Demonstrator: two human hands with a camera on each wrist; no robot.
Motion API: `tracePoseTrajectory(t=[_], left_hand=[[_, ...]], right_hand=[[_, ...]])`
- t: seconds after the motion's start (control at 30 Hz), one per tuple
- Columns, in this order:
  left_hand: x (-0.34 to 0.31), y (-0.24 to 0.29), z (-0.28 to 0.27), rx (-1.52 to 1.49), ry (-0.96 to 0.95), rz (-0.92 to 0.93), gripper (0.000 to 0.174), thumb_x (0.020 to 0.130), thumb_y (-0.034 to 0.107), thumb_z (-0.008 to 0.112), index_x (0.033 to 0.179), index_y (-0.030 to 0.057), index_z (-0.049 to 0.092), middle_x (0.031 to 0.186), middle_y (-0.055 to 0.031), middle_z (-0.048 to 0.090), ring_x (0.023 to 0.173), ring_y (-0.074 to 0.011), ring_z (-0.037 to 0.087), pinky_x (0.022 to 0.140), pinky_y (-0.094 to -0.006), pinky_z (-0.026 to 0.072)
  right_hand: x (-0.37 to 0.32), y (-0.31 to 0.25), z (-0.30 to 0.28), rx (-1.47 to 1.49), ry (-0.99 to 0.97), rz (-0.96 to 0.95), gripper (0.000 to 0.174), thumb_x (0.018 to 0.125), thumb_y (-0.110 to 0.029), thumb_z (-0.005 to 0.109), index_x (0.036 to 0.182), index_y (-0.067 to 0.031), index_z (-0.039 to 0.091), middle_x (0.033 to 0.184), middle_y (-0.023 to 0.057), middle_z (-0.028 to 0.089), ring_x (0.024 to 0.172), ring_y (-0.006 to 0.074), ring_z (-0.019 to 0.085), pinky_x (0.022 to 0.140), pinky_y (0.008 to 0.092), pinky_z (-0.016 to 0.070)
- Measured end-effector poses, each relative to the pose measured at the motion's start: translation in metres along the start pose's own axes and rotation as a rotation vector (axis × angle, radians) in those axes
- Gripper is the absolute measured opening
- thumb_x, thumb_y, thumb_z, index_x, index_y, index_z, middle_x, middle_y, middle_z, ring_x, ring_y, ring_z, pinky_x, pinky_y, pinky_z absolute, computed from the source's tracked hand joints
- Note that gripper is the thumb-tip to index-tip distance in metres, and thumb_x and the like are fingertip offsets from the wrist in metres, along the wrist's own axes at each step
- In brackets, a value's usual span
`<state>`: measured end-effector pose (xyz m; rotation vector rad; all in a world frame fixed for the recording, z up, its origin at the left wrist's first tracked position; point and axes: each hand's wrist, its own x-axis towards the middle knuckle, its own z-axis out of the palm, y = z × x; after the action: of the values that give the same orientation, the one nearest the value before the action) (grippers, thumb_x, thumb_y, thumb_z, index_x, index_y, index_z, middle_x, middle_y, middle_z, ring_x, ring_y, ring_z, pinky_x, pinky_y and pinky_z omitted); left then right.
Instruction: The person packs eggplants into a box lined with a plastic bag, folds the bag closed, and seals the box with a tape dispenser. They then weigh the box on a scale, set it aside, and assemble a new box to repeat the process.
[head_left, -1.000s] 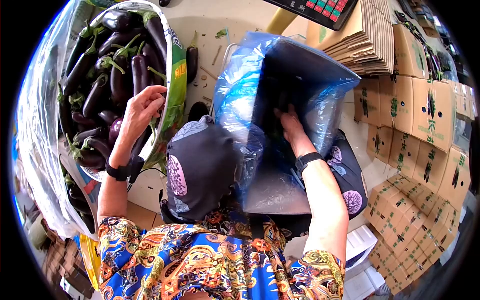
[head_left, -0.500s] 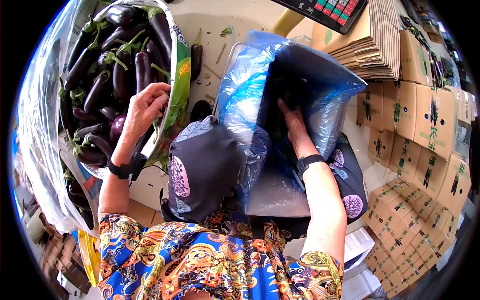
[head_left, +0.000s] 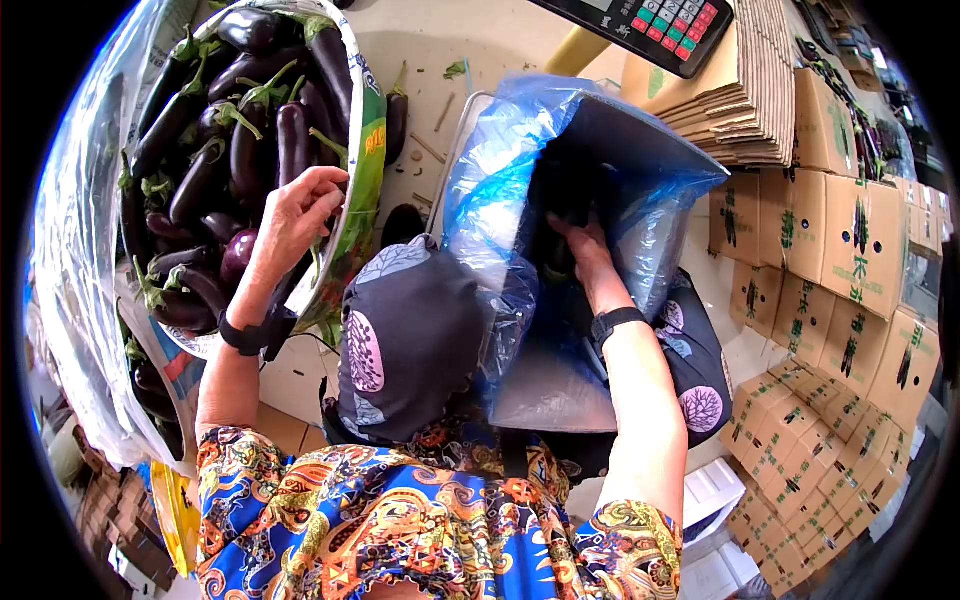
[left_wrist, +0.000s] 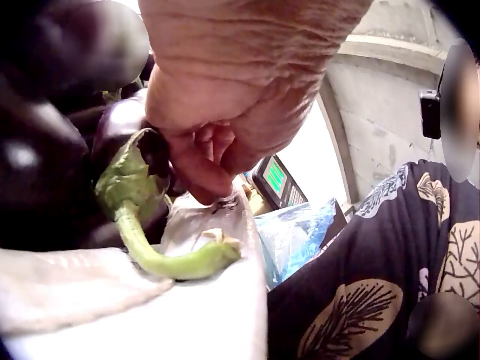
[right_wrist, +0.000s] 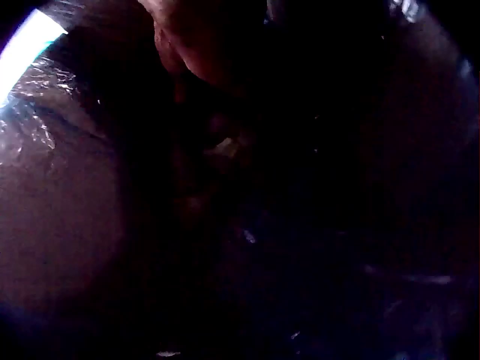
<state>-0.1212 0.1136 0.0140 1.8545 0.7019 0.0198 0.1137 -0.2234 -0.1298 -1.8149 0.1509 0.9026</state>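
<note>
The left hand (head_left: 295,225) is at the rim of a large sack (head_left: 372,150) full of eggplants (head_left: 250,160). Its curled fingers (left_wrist: 210,184) pinch the white rim (left_wrist: 232,217) in the left wrist view, beside a green eggplant stem (left_wrist: 176,262). Inside a box (head_left: 555,400) lined with blue plastic (head_left: 490,150), the right hand (head_left: 590,255) reaches down among dark shapes, one of them like an eggplant (head_left: 556,258). In the dark right wrist view, part of the right hand (right_wrist: 199,45) shows at the top; what its fingertips touch is hidden in shadow.
A scale with a keypad (head_left: 672,30) stands at the top, next to stacked flat cardboard (head_left: 745,90). Printed cartons (head_left: 860,235) are piled at the right. A loose eggplant (head_left: 397,125) lies on the floor between sack and box. The person's knee (head_left: 405,340) is between them too.
The right hand has shifted slightly inside the box, and a dark, eggplant-like shape beside it shows more plainly. The left hand stays at the sack's rim. The head view has moved a little.
</note>
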Motion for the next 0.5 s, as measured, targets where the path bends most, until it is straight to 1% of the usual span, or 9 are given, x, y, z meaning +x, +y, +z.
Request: tracePoseTrajectory(t=[0.1,0.2,0.3,0.4,0.5], left_hand=[[-0.001,0.002,0.0,0.016,0.009,0.01,0.024,0.097,0.01,0.058,0.119,0.0022,0.063,0.082,0.0021,0.062,0.066,-0.0028,0.053,0.055,-0.0185,0.0449],[-0.001,0.001,-0.001,0.02,0.008,0.004,0.024,0.097,0.01,0.058,0.119,0.0021,0.063,0.084,0.0017,0.063,0.067,-0.0029,0.054,0.056,-0.0188,0.0456],[-0.003,0.005,-0.001,0.019,0.009,-0.011,0.023,0.097,0.01,0.058,0.118,0.0011,0.063,0.085,0.0014,0.064,0.067,-0.003,0.055,0.056,-0.0192,0.0459],[-0.006,0.008,0.001,0.031,0.03,0.02,0.022,0.097,0.009,0.058,0.117,0.0003,0.064,0.088,-0.0008,0.065,0.069,-0.0041,0.056,0.06,-0.0204,0.0476],[-0.017,0.014,-0.001,0.128,0.144,0.185,0.019,0.093,0.003,0.059,0.111,-0.0014,0.065,0.089,-0.0053,0.066,0.077,-0.0104,0.064,0.067,-0.0237,0.0523]], right_hand=[[-0.011,-0.007,-0.003,0.232,-0.079,0.11,0.082,0.082,-0.021,0.075,0.15,-0.0032,0.034,0.143,0.0192,0.049,0.129,0.0327,0.048,0.105,0.0391,0.0397],[0.0,0.006,-0.005,0.212,-0.019,0.093,0.078,0.087,-0.013,0.073,0.152,-0.0043,0.03,0.138,0.0169,0.054,0.121,0.0295,0.055,0.102,0.0382,0.0444],[-0.001,0.003,-0.004,0.184,-0.008,0.182,0.076,0.091,-0.021,0.069,0.153,-0.0052,0.029,0.138,0.0183,0.053,0.122,0.0302,0.054,0.103,0.0395,0.0438],[0.002,-0.011,0.011,-0.781,0.198,0.12,0.074,0.094,-0.032,0.066,0.153,-0.0049,0.031,0.139,0.0193,0.053,0.123,0.0304,0.053,0.103,0.0419,0.0429],[0.015,0.019,-0.01,-0.424,0.077,0.092,0.073,0.094,-0.04,0.064,0.151,-0.0045,0.034,0.14,0.0198,0.053,0.125,0.0323,0.052,0.103,0.0432,0.0422]])
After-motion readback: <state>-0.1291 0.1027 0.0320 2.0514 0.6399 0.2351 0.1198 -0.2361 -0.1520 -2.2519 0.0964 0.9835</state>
